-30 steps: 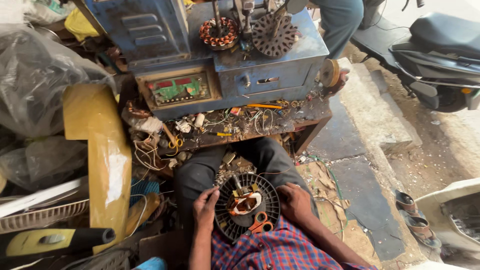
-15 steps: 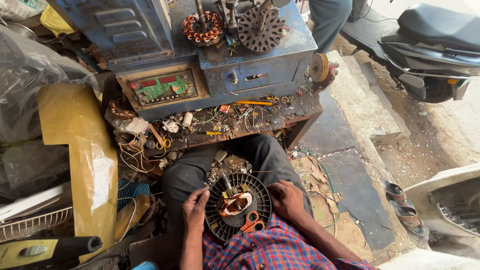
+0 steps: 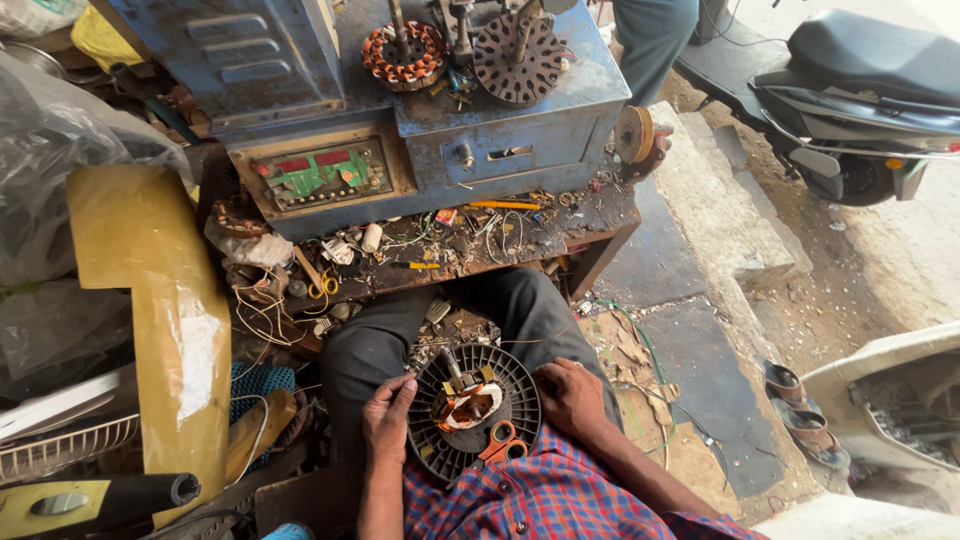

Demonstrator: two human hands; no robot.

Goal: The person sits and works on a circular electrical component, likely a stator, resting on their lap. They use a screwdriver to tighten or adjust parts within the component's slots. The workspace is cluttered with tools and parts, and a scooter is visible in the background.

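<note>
A round black motor housing (image 3: 474,412) with radial ribs rests on the person's lap at the lower centre of the frame. The left hand (image 3: 388,420) grips its left rim, fingers curled over the edge and closed on it. The right hand (image 3: 570,397) lies against the right rim, palm down, fingers bent around the edge; whether it clamps or merely steadies the part cannot be told. Inside the housing, a copper-coloured winding (image 3: 468,405) with pale insulation sits near the middle, and a short shaft stands up beside it. A pair of orange-handled scissors (image 3: 497,441) lies on the lower rim of the housing, touched by neither hand. Judged from this state, the housing is open and the winding exposed, so disassembly or access appears complete; the winding looks loose and irregular, so work on the coil appears unfinished, and no cover is fitted. Above the lap, at the centre of the frame, a cluttered workbench (image 3: 560,235) carries wire scraps, small parts and a yellow-handled tool. A blue winding machine (image 3: 400,110) stands on it in the upper part of the frame, with a wound stator (image 3: 404,55) and a dark slotted disc (image 3: 518,58) on top. A scooter (image 3: 860,90) is parked at the upper right.
</note>
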